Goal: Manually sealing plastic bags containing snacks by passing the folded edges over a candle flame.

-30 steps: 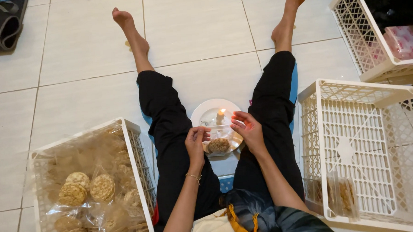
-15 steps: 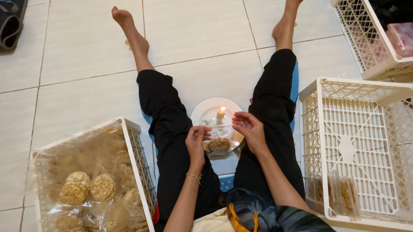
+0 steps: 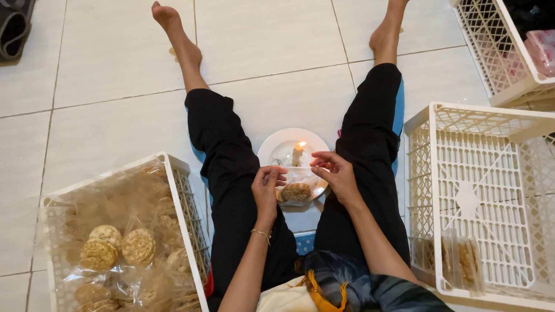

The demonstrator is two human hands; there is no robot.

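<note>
1. The left hand (image 3: 267,186) sits slightly lower and nearer the person than a second ago, its fingertips now pinching the left top edge of the clear bag of round crackers (image 3: 296,190).
2. The right hand (image 3: 333,171) has drawn a little to the right, stretching the bag's mouth wider.
3. The bag hangs somewhat lower, just near of the lit candle (image 3: 298,152) on the white plate (image 3: 276,145).

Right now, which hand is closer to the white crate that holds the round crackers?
Left. The left hand pinches the clear bag on the side toward the cracker crate; the right hand grips the bag's far side.
</note>
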